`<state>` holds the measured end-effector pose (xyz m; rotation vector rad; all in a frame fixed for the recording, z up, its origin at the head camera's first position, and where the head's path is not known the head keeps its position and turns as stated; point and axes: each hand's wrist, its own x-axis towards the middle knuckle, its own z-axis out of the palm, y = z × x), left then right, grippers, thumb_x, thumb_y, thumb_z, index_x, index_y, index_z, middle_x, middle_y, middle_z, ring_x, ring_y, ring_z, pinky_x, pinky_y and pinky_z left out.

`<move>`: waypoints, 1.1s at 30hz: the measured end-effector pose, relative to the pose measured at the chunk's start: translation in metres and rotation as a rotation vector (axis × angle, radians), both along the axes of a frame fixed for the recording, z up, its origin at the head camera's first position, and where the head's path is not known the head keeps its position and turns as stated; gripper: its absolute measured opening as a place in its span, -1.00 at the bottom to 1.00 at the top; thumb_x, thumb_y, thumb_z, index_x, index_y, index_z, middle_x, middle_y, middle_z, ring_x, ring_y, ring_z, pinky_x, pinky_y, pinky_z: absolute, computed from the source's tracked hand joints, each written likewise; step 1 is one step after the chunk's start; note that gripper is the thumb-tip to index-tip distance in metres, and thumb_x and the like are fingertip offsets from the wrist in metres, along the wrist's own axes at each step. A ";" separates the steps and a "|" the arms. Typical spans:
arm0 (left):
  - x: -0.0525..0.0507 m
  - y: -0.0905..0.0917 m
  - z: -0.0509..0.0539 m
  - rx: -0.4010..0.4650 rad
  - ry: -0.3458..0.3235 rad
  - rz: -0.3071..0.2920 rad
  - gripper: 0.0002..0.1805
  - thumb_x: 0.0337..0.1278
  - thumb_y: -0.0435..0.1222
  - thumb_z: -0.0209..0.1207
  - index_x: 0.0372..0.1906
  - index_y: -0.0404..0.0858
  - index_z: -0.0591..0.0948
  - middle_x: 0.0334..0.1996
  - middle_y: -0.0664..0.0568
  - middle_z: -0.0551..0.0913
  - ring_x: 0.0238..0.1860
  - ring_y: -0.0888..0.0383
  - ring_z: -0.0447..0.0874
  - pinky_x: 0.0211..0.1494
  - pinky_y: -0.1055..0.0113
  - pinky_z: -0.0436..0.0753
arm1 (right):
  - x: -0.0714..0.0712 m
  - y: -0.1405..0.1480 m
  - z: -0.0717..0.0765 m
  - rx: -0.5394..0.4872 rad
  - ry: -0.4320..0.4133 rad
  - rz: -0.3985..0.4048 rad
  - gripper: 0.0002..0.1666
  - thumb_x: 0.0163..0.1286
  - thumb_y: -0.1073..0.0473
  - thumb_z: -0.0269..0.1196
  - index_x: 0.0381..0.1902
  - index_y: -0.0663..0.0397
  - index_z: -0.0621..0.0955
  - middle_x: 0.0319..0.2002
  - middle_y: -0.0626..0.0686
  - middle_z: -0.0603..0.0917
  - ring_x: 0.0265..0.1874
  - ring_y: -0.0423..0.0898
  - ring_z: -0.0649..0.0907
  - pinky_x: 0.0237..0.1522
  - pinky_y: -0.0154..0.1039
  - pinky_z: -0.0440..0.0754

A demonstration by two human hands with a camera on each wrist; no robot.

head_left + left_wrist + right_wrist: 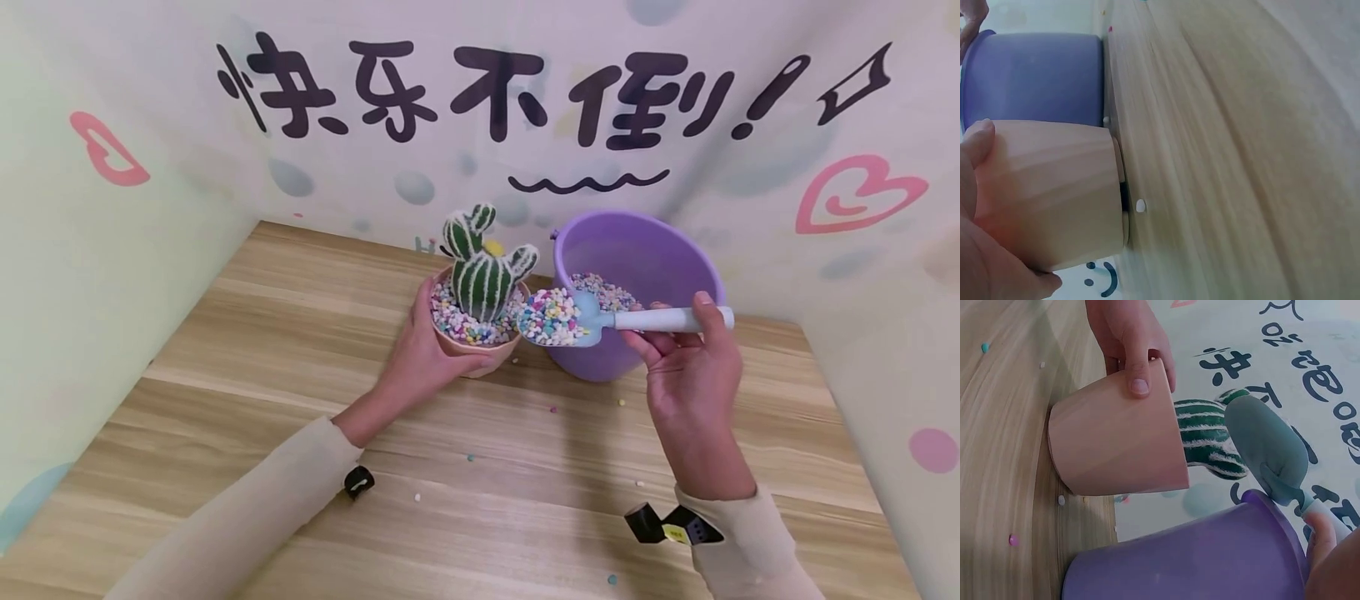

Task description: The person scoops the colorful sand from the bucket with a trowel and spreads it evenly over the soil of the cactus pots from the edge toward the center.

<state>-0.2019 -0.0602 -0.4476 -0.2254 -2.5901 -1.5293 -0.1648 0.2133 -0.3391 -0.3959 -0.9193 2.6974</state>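
Observation:
A terracotta-coloured flower pot [480, 357] stands on the table with a green, white-striped cactus [483, 283] in it, set among multicoloured pebbles [472, 327]. My left hand [427, 354] grips the pot's left side, thumb along the front and fingers round the back. My right hand [693, 367] holds a small trowel [652, 320] by its white handle. Its light-blue scoop, heaped with pebbles, hangs level between the pot and the purple bucket [592, 362], close to the pot's right rim. In the right wrist view the scoop's underside [1266, 444] shows above the bucket's rim.
More pebbles [603, 292] lie inside the bucket, just right of the pot. Several stray pebbles [553, 409] are scattered on the wooden table [480, 517]. A printed cloth [420, 167] hangs close behind the pot and bucket.

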 end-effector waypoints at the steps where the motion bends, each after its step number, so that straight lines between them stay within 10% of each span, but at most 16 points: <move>1: 0.000 -0.001 -0.001 -0.003 0.000 0.004 0.45 -0.45 0.11 0.58 0.54 0.12 -0.19 0.43 -0.10 0.18 0.37 -0.07 0.26 0.36 -0.06 0.36 | 0.000 -0.002 -0.001 0.011 0.003 -0.006 -0.66 0.37 0.20 0.25 -0.01 0.13 0.38 -0.51 0.22 0.64 -0.57 0.18 0.73 -0.43 0.12 0.68; 33: 0.009 0.007 -0.002 -0.051 0.044 0.082 0.39 -0.44 0.14 0.56 0.52 0.04 -0.10 0.37 -0.08 0.27 0.31 -0.07 0.34 0.24 -0.05 0.47 | -0.007 -0.025 0.007 0.194 0.125 -0.118 -0.64 0.18 0.24 0.43 -0.25 0.29 0.47 -0.50 0.20 0.68 -0.45 0.19 0.75 -0.51 0.05 0.69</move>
